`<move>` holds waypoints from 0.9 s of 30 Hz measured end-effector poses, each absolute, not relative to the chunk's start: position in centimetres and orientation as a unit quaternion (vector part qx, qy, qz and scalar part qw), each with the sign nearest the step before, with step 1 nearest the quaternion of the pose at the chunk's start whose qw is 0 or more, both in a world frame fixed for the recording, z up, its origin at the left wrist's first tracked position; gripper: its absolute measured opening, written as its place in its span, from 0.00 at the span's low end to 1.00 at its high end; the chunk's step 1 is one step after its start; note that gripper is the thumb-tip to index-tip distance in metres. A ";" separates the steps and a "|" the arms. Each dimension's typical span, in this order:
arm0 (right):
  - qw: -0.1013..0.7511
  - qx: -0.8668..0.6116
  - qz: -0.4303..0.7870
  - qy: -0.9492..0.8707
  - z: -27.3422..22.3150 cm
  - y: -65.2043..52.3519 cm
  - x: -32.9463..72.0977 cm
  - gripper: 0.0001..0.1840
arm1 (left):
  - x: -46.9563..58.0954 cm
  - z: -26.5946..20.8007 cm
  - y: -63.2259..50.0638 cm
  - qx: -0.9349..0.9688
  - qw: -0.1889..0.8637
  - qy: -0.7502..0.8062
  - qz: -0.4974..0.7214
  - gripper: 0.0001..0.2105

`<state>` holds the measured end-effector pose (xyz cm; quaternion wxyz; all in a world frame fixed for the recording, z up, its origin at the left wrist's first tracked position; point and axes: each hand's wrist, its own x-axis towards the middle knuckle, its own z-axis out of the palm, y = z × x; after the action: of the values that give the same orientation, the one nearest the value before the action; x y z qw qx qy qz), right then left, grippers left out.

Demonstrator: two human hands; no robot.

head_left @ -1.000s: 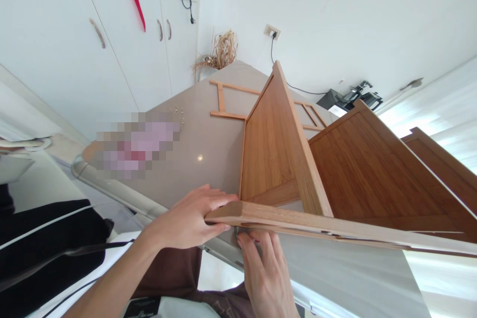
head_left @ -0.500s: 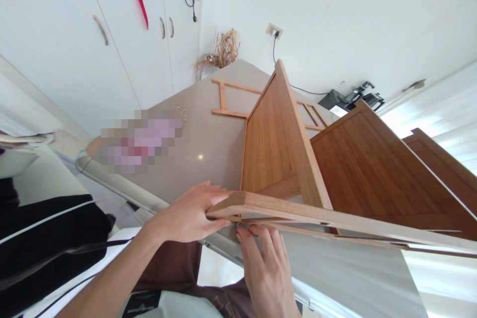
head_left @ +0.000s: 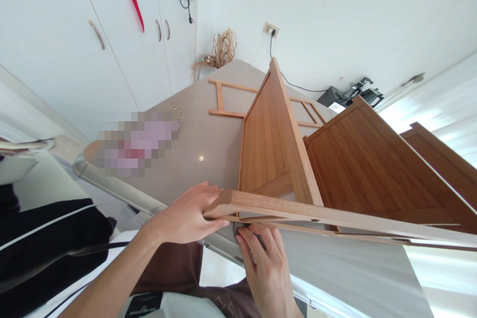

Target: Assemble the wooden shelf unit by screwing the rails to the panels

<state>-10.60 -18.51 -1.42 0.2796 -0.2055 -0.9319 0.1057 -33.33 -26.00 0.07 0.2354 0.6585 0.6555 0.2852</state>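
A wooden shelf unit lies on its side on the beige table [head_left: 201,144], its brown panels [head_left: 268,144] standing up from the tabletop. Along the near side runs a long wooden rail [head_left: 316,213]. My left hand [head_left: 182,218] grips the rounded end of this rail, thumb underneath and fingers on top. Just below the rail's end is my right hand [head_left: 261,268], its fingertips pinched on a small dark part [head_left: 238,229] at the rail's underside. What that part is cannot be made out.
A ladder-like wooden frame [head_left: 223,99] lies flat farther along the table, with a few small screws [head_left: 177,112] beside a blurred patch. White cabinets [head_left: 74,44], dried grass [head_left: 221,49] and a wall socket [head_left: 271,29] stand beyond. Dark clothing [head_left: 48,238] is at the left.
My right fingers have curled in tighter under the rail's end. My left hand keeps its grip and the shelf unit has barely shifted.
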 end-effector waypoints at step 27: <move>0.246 -0.179 0.031 -0.952 -0.5 -18.9 -11.0 0.11 | -33.6 -0.4 -26.0 0.645 0.276 0.654 0.283 0.22</move>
<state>-11.05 -18.86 -0.53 0.2458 -0.1790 -0.9522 0.0310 -33.62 -26.00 -0.39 0.2764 0.6446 0.6544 0.2827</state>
